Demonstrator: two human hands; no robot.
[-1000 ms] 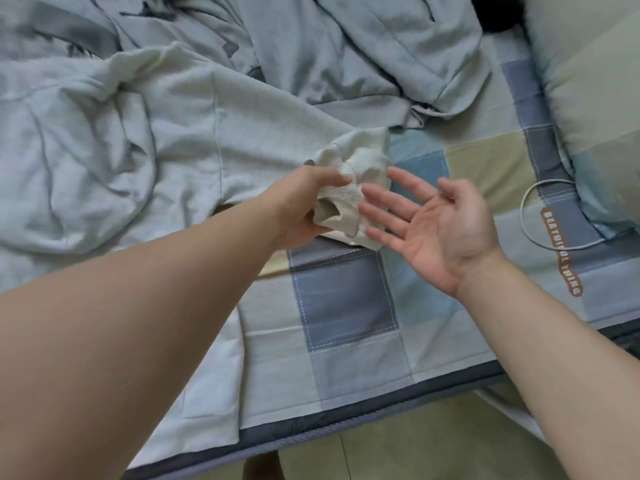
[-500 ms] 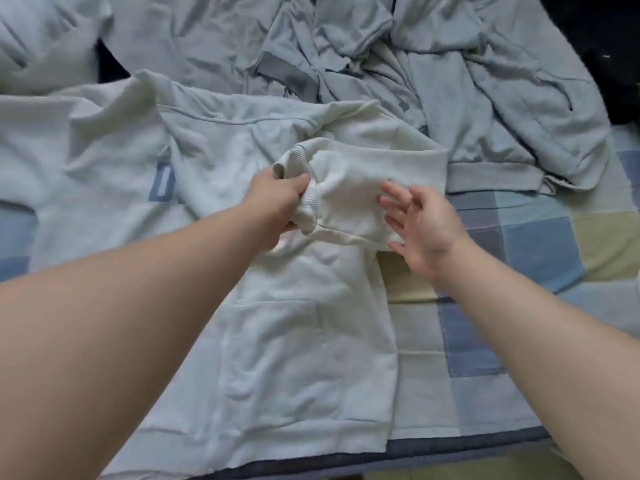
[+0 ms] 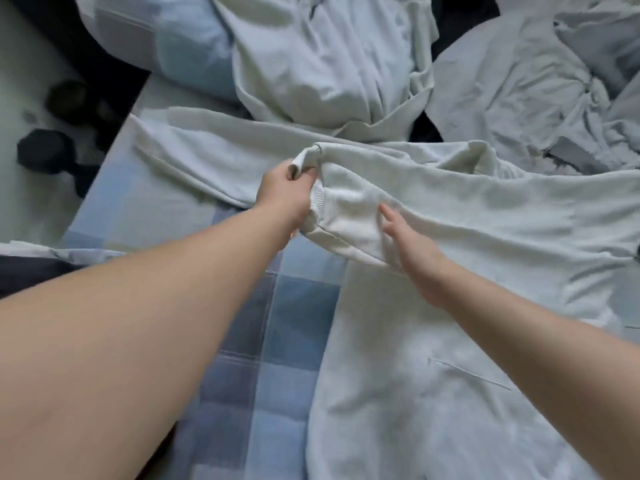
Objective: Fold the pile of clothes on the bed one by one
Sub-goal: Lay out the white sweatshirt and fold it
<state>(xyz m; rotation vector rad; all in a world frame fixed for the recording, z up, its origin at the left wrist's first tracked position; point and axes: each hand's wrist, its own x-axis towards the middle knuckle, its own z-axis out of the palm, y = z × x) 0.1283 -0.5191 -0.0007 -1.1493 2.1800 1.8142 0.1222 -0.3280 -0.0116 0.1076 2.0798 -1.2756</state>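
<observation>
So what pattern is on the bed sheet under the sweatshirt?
The bed sheet is a check of blue and pale squares, clearest in the head view.

The bed (image 3: 277,323) before me is covered in blue checks. A pale sweatshirt (image 3: 433,375) lies spread over its near right part. Beyond it are a crumpled pale garment (image 3: 329,64), grey clothes (image 3: 519,98) heaped to my right and a pillow (image 3: 180,53) at far left.

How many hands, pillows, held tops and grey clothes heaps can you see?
Hands: 2, left hand and right hand
Pillows: 1, blue pillow
Held tops: 1, cream sweatshirt
Grey clothes heaps: 1, grey heap
Total: 5
</observation>
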